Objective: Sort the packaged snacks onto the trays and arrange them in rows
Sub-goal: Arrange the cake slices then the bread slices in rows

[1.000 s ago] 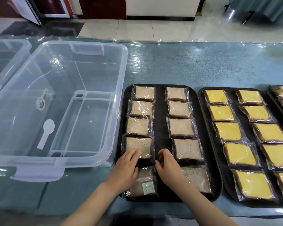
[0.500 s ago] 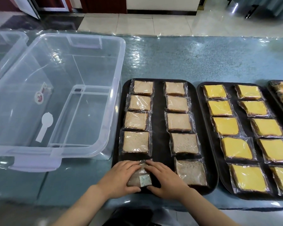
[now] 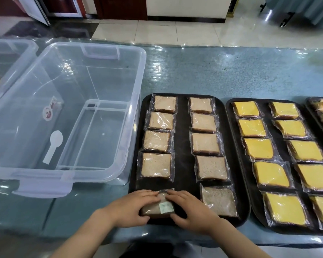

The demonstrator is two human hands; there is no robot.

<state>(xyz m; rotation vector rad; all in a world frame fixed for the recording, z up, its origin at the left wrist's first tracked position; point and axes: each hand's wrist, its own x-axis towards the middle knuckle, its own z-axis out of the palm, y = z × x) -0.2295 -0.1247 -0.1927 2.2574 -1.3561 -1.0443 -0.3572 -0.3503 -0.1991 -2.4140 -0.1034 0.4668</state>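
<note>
You stand at a food-service counter (image 3: 231,75), film-covered. Black trays (image 3: 183,185) of wrapped snacks fill the lower right; glossy floor tiles (image 3: 157,32) run along the top.

One view only, worn on the head. We look forward and steeply down across a blue table (image 3: 194,71), its far edge and tiled floor at the top of the frame. Nearest the lens, at bottom centre: both forearms and hands. Directly ahead, the black tray (image 3: 183,146); a clear bin (image 3: 101,53) to the left; a second tray (image 3: 229,112) to the right, a third cut by the frame's right edge. Wide-angle bend shows at the margins.
</note>
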